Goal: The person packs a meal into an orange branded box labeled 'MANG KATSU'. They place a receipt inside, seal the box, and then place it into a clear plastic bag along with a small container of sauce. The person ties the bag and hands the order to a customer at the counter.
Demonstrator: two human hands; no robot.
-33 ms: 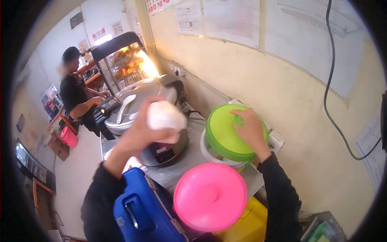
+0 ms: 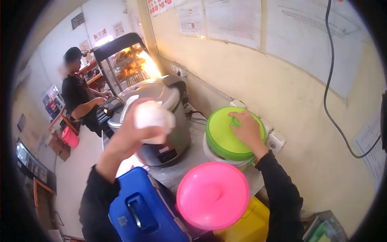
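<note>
Kitchen area of a food shop, lit glass warming cabinet (image 2: 116, 45) of browned food (image 2: 131, 67), big cooker (image 2: 174, 135) on a worktop (image 2: 196, 140), paper notices (image 2: 234, 22) on the wall (image 2: 217, 60)

A grey metal counter (image 2: 196, 147) runs along the wall, its bare surface showing between the things on it. A big rice cooker (image 2: 180, 130) stands upright toward its left edge. Near the wall edge stands a white tub (image 2: 209, 154), mostly hidden beneath a green lid (image 2: 222, 135), apart from the cooker. Dark cables (image 2: 197, 117) lie behind these two, close to the wall edge. A blue box (image 2: 131, 203) and a pink lid (image 2: 213, 195) cover much of the near edge; what holds them up is hidden. On the pale floor (image 2: 80, 181), well left of the counter, a pink bin (image 2: 70, 137) stands beside a cardboard box (image 2: 59, 147).
</note>
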